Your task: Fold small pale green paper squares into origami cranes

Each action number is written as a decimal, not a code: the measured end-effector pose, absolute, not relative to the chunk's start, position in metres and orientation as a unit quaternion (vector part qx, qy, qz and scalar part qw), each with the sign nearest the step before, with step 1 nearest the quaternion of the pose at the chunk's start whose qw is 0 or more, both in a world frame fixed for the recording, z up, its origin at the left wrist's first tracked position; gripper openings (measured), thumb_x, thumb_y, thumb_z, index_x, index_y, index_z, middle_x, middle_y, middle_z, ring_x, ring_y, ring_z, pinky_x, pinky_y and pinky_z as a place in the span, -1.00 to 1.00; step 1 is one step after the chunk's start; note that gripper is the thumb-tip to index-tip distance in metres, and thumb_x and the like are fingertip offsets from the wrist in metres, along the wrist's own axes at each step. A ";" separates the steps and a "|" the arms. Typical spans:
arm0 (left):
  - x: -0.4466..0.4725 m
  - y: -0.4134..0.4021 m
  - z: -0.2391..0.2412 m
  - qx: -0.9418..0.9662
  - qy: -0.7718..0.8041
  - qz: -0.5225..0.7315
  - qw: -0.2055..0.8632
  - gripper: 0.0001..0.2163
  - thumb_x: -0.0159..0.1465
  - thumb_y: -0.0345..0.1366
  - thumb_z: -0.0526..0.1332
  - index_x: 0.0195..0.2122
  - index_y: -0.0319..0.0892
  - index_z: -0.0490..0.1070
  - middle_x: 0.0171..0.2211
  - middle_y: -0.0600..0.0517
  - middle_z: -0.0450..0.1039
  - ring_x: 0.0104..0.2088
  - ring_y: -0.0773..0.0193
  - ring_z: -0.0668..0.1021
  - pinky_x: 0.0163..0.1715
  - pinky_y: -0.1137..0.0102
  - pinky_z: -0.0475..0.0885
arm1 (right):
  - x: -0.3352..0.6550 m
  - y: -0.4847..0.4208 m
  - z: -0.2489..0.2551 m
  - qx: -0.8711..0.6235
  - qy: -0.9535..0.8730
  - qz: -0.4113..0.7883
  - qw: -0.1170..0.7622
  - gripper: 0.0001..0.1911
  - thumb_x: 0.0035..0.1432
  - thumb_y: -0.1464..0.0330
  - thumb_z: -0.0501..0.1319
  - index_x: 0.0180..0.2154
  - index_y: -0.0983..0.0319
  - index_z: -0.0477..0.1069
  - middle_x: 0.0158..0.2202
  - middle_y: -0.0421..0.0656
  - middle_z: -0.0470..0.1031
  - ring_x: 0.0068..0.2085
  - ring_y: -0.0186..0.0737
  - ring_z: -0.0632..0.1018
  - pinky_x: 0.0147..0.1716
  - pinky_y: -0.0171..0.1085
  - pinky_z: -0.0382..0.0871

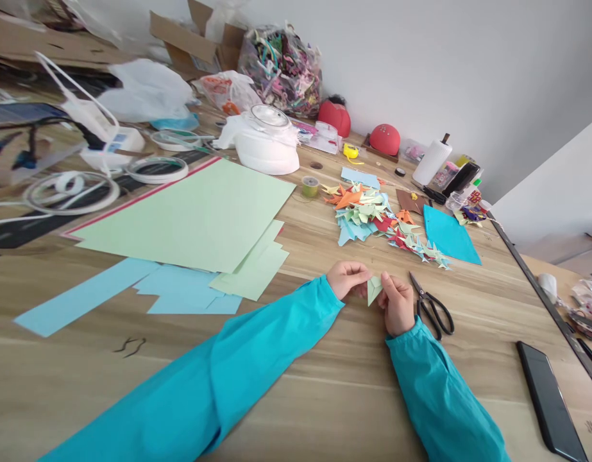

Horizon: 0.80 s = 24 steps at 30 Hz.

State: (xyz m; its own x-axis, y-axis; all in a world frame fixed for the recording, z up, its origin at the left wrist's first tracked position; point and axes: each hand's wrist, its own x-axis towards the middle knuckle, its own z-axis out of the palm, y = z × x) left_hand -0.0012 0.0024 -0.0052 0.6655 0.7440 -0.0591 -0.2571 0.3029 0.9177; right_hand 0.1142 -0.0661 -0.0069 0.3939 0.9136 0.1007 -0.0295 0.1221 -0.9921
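Between my two hands is a small folded piece of pale green paper (373, 290), pointed at its lower end. My left hand (347, 280) pinches its left side between thumb and fingers. On the other side my right hand (397, 301) grips it, thumb on top. A pair of scissors (433, 305) with black handles lies just right of my right hand. Beyond my hands is a heap of folded paper shapes (365, 212) in orange, green, blue and red. Large pale green sheets (194, 212) lie to the left, with cut green pieces (257, 269) at their corner.
Blue paper strips (86, 295) lie at the left, and a phone (548, 398) at the right near the table edge. A bright blue sheet (450, 234) sits beyond the scissors. Cables (74, 196), bags (142, 90) and a white bundle (267, 144) crowd the back left.
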 end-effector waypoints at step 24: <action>0.002 0.004 -0.007 0.448 0.236 0.320 0.801 -0.67 -0.11 -0.08 0.31 -0.63 -0.29 0.34 -0.71 0.08 0.36 -0.69 0.41 0.40 -0.63 0.46 0.30 | 0.115 -0.067 -0.006 -0.562 -0.420 0.373 0.608 -0.53 0.04 0.16 0.15 -0.78 0.26 0.23 -0.83 -0.28 0.20 -0.75 -0.47 0.16 -0.74 -0.38 -0.04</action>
